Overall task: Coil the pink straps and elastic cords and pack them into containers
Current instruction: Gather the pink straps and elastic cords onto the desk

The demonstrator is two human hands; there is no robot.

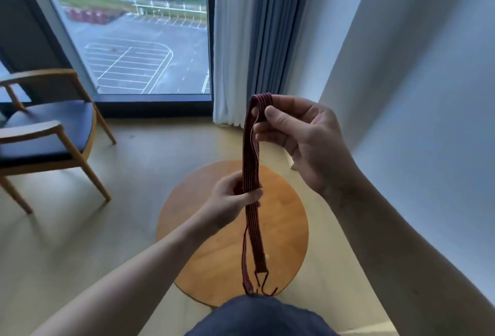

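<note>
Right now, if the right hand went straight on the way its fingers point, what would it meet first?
The strap, already pinched by the right hand. Past it the way looks free leftward toward the window, though depth is unclear.

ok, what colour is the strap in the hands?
The strap is dark red with thin darker lengthwise stripes; head view shows it.
</note>
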